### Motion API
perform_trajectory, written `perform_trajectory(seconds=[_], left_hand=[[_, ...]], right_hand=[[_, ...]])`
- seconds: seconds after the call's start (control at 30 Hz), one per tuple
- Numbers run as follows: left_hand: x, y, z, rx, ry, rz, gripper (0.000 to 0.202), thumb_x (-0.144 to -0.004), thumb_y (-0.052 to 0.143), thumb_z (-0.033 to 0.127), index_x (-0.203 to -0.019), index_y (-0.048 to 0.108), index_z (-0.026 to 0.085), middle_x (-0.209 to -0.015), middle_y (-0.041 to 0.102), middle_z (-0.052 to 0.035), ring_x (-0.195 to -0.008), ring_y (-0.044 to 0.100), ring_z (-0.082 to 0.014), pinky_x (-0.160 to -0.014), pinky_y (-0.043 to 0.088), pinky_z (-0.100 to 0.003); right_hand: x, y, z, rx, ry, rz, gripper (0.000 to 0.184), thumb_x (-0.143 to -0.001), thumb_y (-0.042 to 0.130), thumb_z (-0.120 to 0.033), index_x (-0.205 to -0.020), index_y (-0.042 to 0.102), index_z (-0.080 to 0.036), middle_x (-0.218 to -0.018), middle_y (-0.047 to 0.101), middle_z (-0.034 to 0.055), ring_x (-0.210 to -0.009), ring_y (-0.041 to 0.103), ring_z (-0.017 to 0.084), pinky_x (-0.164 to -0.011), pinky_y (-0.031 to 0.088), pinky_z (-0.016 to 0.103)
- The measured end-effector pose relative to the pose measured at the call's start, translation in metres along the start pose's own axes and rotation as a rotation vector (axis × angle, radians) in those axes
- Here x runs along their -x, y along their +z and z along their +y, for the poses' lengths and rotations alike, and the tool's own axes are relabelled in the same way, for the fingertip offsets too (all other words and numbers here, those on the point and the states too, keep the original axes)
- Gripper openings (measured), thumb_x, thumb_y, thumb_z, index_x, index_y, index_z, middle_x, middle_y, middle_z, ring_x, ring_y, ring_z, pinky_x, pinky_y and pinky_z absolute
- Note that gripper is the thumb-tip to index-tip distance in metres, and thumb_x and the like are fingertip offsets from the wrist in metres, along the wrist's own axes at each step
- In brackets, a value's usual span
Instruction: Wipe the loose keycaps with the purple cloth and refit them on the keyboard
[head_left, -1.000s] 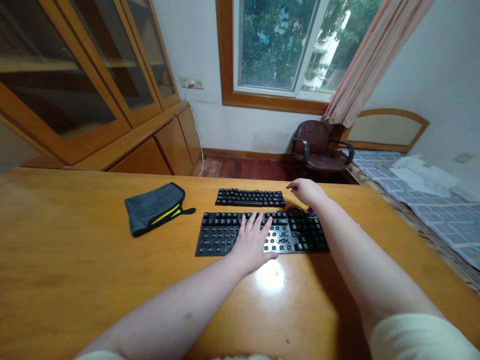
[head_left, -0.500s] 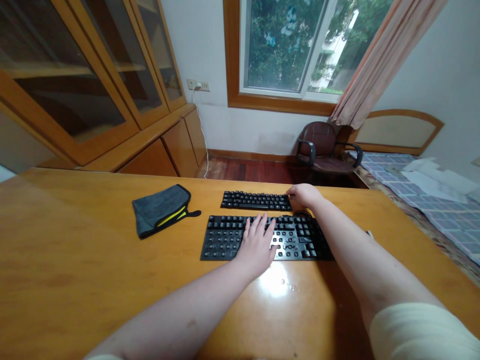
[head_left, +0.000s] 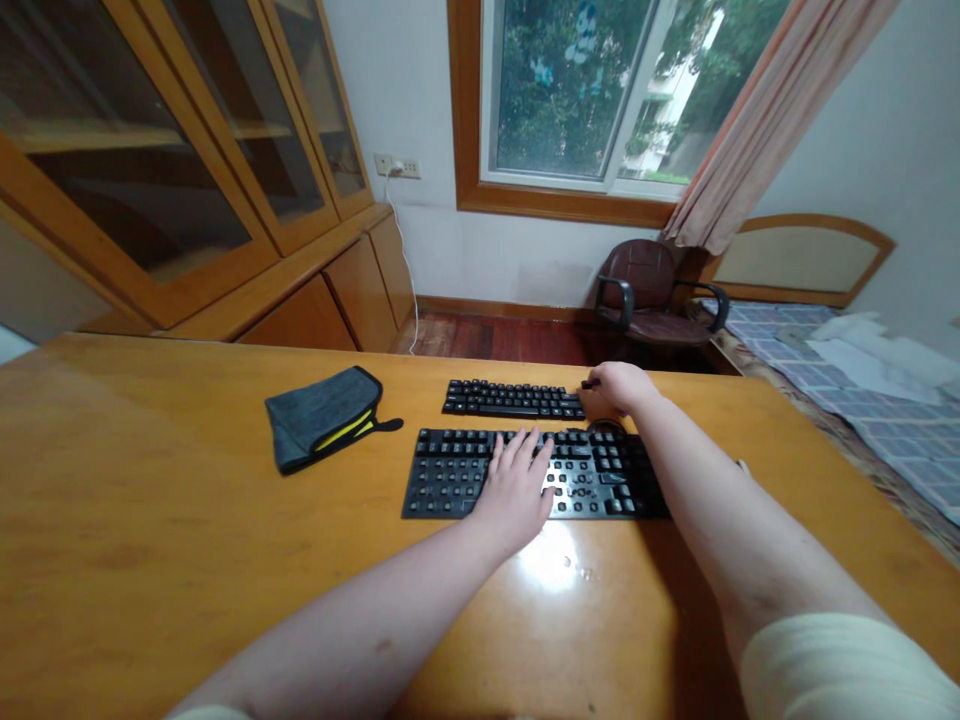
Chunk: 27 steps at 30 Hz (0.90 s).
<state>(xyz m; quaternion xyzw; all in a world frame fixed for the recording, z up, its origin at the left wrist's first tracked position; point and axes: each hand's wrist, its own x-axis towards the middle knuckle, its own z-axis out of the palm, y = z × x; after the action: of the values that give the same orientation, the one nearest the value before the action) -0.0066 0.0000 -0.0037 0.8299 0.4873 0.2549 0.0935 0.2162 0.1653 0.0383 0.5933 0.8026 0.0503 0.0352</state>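
Observation:
A black keyboard (head_left: 442, 485) lies across the table, many of its keycaps off and the bare switch posts showing. My left hand (head_left: 514, 490) rests flat on its middle, fingers spread. Behind it, loose black keycaps (head_left: 510, 400) stand together in rows like a second, smaller keyboard. At the right end of these rows my right hand (head_left: 621, 385) is closed in a pinch, with a small black keycap (head_left: 588, 384) at its fingertips. A coiled black cable (head_left: 606, 428) lies below that hand, partly hidden by the wrist.
To the left lies a folded grey cloth (head_left: 322, 415) with yellow inside and a black loop. Beyond the wooden table (head_left: 150, 520) are a glass-door cabinet (head_left: 255, 240), a maroon armchair (head_left: 645, 285) and a bed (head_left: 862, 390) on the right.
My right hand has moved slightly right, away from the end of the keycap rows, with a keycap now showing at its fingertips. My left hand stays on the keyboard.

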Motion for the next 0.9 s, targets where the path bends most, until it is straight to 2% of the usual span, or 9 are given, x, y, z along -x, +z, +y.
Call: perform_trajectory(seconds=[0.1,0.2,0.27,0.33,0.43,0.5,0.67,0.77,0.9], left_hand=[[-0.002,0.0,-0.003,0.128,-0.014,0.039,0.049,-0.08,0.049,0.025,-0.127,0.041,0.017,-0.135,0.039,-0.0132,-0.126,0.03,-0.0272,-0.106,0.02,-0.05],[-0.004,0.001,-0.007,0.345,-0.061,0.109,0.047,-0.083,0.046,0.026,-0.129,0.039,0.018,-0.133,0.039,-0.0125,-0.12,0.039,-0.0238,-0.101,0.033,-0.043],[-0.006,0.002,-0.009,0.519,-0.087,0.136,0.045,-0.085,0.043,0.025,-0.13,0.038,0.021,-0.13,0.042,-0.0116,-0.11,0.049,-0.0199,-0.093,0.042,-0.037],[-0.008,0.003,-0.01,0.635,-0.096,0.129,0.04,-0.086,0.041,0.024,-0.125,0.044,0.022,-0.122,0.049,-0.0095,-0.099,0.055,-0.0168,-0.087,0.046,-0.034],[-0.01,0.002,-0.009,0.665,-0.072,0.095,0.027,-0.084,0.045,0.022,-0.105,0.061,0.021,-0.102,0.062,-0.0067,-0.094,0.057,-0.0173,-0.086,0.046,-0.033],[-0.009,0.001,-0.007,0.685,-0.05,0.072,0.024,-0.083,0.047,0.021,-0.099,0.065,0.02,-0.094,0.065,-0.0062,-0.09,0.058,-0.0175,-0.083,0.047,-0.032],[-0.005,-0.002,-0.004,0.781,-0.001,0.004,0.032,-0.081,0.048,0.018,-0.111,0.059,0.02,-0.098,0.064,-0.0072,-0.088,0.059,-0.0163,-0.078,0.049,-0.029],[-0.004,-0.002,-0.004,0.824,0.005,-0.044,0.029,-0.08,0.05,0.019,-0.106,0.062,0.02,-0.098,0.064,-0.0067,-0.089,0.059,-0.0165,-0.081,0.048,-0.03],[-0.007,-0.001,-0.002,0.979,-0.105,-0.083,0.025,-0.077,0.056,0.021,-0.101,0.064,0.019,-0.096,0.065,-0.0067,-0.087,0.06,-0.017,-0.082,0.048,-0.031]], right_hand=[[0.021,-0.016,-0.006,-0.088,0.05,0.065,0.02,-0.075,0.055,-0.026,-0.088,0.069,-0.023,-0.091,0.069,0.0045,-0.079,0.062,0.02,-0.064,0.042,0.025],[0.057,-0.032,-0.029,-0.327,-0.038,0.088,0.015,-0.071,0.06,-0.023,-0.083,0.069,-0.025,-0.081,0.069,0.0014,-0.075,0.062,0.018,-0.064,0.044,0.025],[0.084,-0.04,-0.049,-0.454,-0.116,0.089,0.015,-0.068,0.062,-0.02,-0.081,0.068,-0.025,-0.079,0.069,0.0002,-0.074,0.062,0.018,-0.066,0.045,0.026],[0.108,-0.046,-0.068,-0.534,-0.167,0.09,0.015,-0.068,0.062,-0.018,-0.08,0.068,-0.025,-0.079,0.068,0.0004,-0.074,0.062,0.018,-0.068,0.046,0.027],[0.135,-0.048,-0.088,-0.625,-0.145,0.135,0.018,-0.068,0.06,-0.013,-0.08,0.067,-0.024,-0.08,0.068,0.0002,-0.077,0.062,0.017,-0.072,0.047,0.028],[0.146,-0.046,-0.096,-0.689,-0.096,0.175,0.017,-0.069,0.06,-0.014,-0.081,0.067,-0.024,-0.084,0.068,0.0006,-0.08,0.062,0.017,-0.075,0.047,0.029],[0.158,-0.03,-0.102,-0.803,0.03,0.225,0.013,-0.07,0.061,-0.017,-0.08,0.066,-0.023,-0.084,0.068,0.0017,-0.08,0.063,0.018,-0.075,0.049,0.03],[0.161,-0.019,-0.101,-0.835,0.02,0.25,0.01,-0.071,0.062,-0.02,-0.08,0.066,-0.023,-0.085,0.068,0.0023,-0.081,0.063,0.018,-0.076,0.049,0.032],[0.161,-0.012,-0.099,-0.856,-0.045,0.302,0.012,-0.075,0.057,-0.019,-0.084,0.064,-0.023,-0.088,0.066,0.0036,-0.084,0.061,0.019,-0.079,0.048,0.034]])
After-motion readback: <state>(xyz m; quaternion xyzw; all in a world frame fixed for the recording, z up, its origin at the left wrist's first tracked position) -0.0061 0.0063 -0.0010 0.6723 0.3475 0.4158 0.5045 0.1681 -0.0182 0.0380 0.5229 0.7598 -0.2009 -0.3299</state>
